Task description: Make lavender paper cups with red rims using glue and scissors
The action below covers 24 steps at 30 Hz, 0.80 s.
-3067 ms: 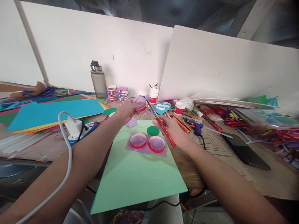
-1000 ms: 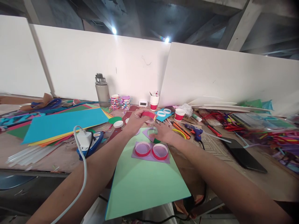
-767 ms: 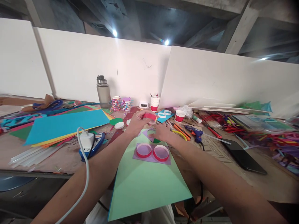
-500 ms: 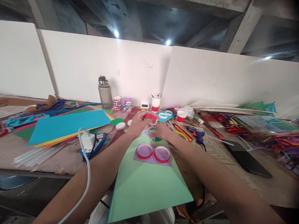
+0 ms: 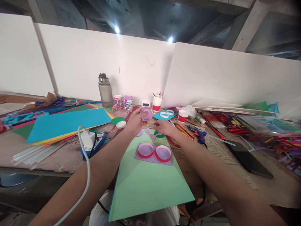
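Head view: left hand [image 5: 135, 121] now shows the gripped ring's [image 5: 146, 113] purple face; right hand [image 5: 164, 127] rests open on scraps [image 5: 154, 132].

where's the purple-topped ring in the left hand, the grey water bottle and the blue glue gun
purple-topped ring [image 5: 146, 114], head view, on its purple face, held by the left hand [image 5: 135, 121]
grey water bottle [image 5: 104, 93], head view, on its body
blue glue gun [image 5: 198, 131], head view, on its blue body

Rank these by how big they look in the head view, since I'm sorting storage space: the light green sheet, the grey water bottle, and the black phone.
1. light green sheet, largest by far.
2. black phone.
3. grey water bottle; it stands farther back, so its rank against the phone is unsure.
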Each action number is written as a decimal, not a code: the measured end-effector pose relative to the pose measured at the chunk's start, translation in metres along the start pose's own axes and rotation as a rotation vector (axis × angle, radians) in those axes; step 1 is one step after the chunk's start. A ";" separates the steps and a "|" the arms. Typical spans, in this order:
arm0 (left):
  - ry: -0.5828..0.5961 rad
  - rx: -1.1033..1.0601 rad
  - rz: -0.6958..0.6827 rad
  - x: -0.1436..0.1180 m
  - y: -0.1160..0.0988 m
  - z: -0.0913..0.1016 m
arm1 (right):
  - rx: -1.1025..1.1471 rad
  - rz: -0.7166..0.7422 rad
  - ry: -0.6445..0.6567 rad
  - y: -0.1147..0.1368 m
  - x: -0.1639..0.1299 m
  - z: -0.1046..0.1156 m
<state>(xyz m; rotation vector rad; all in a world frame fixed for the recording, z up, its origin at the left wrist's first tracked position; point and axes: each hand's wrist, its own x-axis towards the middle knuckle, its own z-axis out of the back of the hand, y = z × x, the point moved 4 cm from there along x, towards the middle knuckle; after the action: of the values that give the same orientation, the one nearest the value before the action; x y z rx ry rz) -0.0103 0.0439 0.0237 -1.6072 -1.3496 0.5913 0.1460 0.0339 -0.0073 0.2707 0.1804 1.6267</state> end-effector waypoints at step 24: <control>-0.228 -0.178 0.151 0.007 0.002 0.014 | -0.022 0.195 0.076 0.006 -0.033 0.034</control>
<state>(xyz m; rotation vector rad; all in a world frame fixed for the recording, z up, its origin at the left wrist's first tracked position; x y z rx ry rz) -0.0187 0.0549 0.0170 -1.8414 -1.4899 0.7832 0.1517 -0.0011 0.0244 0.2147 0.1989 1.8331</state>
